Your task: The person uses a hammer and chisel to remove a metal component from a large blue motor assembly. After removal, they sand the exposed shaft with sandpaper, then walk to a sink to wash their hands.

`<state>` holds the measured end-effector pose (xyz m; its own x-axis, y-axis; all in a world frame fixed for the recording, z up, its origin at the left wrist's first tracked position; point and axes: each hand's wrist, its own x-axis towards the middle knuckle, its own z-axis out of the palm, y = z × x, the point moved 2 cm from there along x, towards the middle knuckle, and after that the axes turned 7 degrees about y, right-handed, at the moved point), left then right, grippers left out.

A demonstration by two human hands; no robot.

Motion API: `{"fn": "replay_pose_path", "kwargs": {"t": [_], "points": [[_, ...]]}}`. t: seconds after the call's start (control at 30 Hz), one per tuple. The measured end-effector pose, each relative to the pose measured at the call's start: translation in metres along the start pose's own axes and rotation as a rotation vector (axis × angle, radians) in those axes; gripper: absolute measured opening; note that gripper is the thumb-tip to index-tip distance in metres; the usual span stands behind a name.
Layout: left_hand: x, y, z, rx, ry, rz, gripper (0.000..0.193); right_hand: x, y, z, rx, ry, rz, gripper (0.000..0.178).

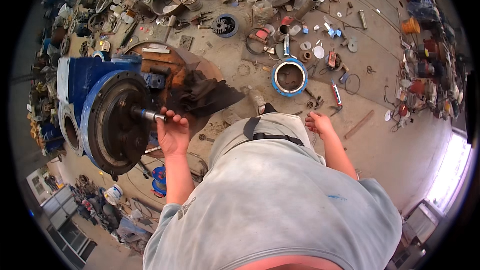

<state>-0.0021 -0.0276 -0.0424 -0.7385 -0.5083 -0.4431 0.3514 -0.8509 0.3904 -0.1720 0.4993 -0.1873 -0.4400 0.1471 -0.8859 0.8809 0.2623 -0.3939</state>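
At the left, a large blue machine housing (80,77) carries a round dark flanged face (112,125). A bright metal shaft (149,114), with a thin blue band on it, sticks out from the middle of that face. My left hand (174,132) is at the shaft's free end, its thumb and fingers closed about the tip. My right hand (319,122) hangs at my right side with loosely bent fingers, a little apart, and nothing shows in it. On the floor ahead lies a blue ring-shaped flange (275,76).
A dark cloth (205,95) drapes over the rusty orange stand (162,62) beside the housing. A sealant tube (336,94), a blue spool (159,180), a blue-rimmed gear part (225,25) and a white bucket (113,194) stand or lie about. Parts crowd the far floor.
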Motion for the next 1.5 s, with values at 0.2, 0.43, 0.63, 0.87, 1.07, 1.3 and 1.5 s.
{"fn": "replay_pose_path", "kwargs": {"t": [0.2,0.43,0.63,0.87,1.07,1.3,1.5], "points": [[-0.009,-0.005,0.008,0.017,0.087,0.043,0.037,0.053,-0.028,0.003,-0.102,-0.026,-0.059,0.039],[-0.007,-0.007,0.016,0.184,0.322,0.055,0.031,0.123,-0.057,0.011,-0.121,-0.032,-0.096,0.035],[-0.027,-0.009,0.030,0.312,0.332,0.012,0.036,0.155,0.008,-0.013,-0.218,-0.009,0.057,0.036],[-0.043,-0.067,0.018,0.883,0.533,-0.182,0.019,0.167,0.193,-0.079,-0.306,0.101,0.375,0.032],[-0.019,-0.118,-0.024,1.971,-0.019,-0.295,0.014,0.128,0.319,-0.074,-0.423,0.303,0.251,0.043],[-0.016,-0.174,-0.102,1.872,-0.047,-0.444,0.013,0.035,0.413,-0.049,-0.469,0.400,0.263,0.076],[-0.056,-0.144,-0.168,2.130,-0.135,-0.582,0.012,0.106,0.491,-0.084,-0.695,0.517,0.146,0.099]]}}
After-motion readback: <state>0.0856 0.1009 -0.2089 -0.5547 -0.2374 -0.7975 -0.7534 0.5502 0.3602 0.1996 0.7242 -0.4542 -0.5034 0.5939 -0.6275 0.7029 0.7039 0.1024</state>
